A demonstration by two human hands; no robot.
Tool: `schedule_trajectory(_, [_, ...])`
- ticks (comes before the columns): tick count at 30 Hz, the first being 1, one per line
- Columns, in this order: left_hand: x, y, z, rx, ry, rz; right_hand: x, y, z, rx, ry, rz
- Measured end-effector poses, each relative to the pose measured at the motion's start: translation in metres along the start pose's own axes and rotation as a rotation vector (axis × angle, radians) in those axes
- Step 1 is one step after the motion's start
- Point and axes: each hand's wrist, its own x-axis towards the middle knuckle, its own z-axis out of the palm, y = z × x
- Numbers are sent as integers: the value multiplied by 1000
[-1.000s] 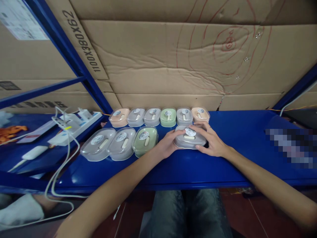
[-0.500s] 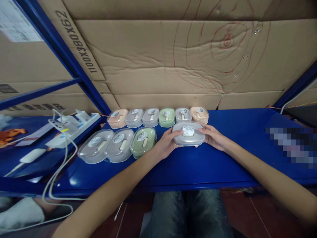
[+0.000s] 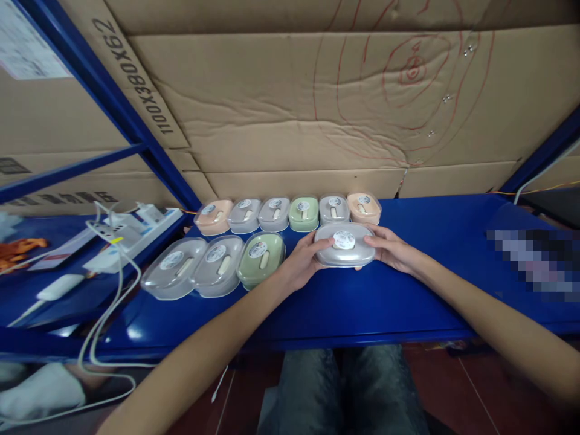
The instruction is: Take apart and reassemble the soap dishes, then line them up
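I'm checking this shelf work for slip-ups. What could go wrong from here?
The grey box is pinched only at its ends by the left hand and right hand, so it might slip. It sits close to the back row; a nudge could knock the peach box.

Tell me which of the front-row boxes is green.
The green box is third from the left in the front row, beside the left hand. The two boxes to its left are grey, and so is the grey box held in both hands.
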Motion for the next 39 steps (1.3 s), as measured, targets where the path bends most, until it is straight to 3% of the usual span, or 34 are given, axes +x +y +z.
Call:
schedule_trajectory(7, [-1, -3, 1, 55, -57, -20, 3, 6, -2, -49, 131, 12])
schedule_trajectory(11, [-1, -5, 5, 39, -27, 57, 4, 7, -2, -18, 190, 17])
schedule_trajectory(14, [1, -6, 6, 61, 56, 143, 4, 4, -3, -48, 184, 9])
schedule_trajectory(17, [4, -9, 3, 132, 192, 195, 1, 0, 1, -233, 136, -6])
schedule_trajectory(23, [12, -17, -9, 467, 265, 387, -7, -3, 15, -736, 45, -133])
schedule_trajectory(33, [11, -16, -13, 886, 281, 464, -6, -4, 14, -865, 68, -80])
schedule_trajectory(39, [-11, 5, -7, 1328, 171, 850, -7, -9, 13, -974, 60, -38])
